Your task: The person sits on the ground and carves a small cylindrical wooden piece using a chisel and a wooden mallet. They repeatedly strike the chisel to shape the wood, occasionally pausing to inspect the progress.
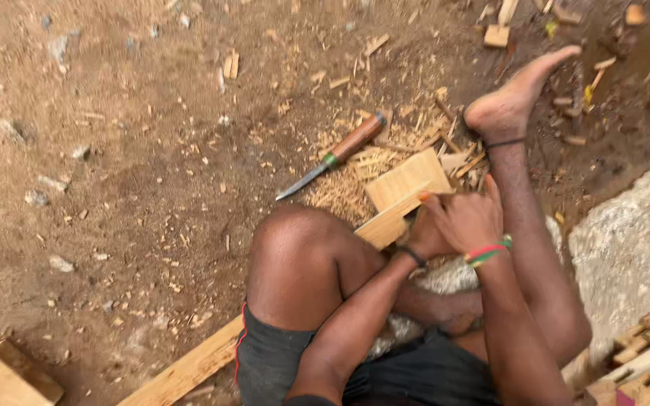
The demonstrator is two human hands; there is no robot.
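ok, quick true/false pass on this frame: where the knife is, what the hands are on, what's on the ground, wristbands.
1. The knife lies on the dirt, held by neither hand. True.
2. Both hands grip the knife handle. False: the left hand and right hand are together on the wooden plank, apart from the knife.
3. Wood shavings are scattered on the ground around the knife. True.
4. The knife has a blue plastic handle. False: the handle is brown wood with a green band next to the blade.
5. The right wrist has a multicoloured band. True.
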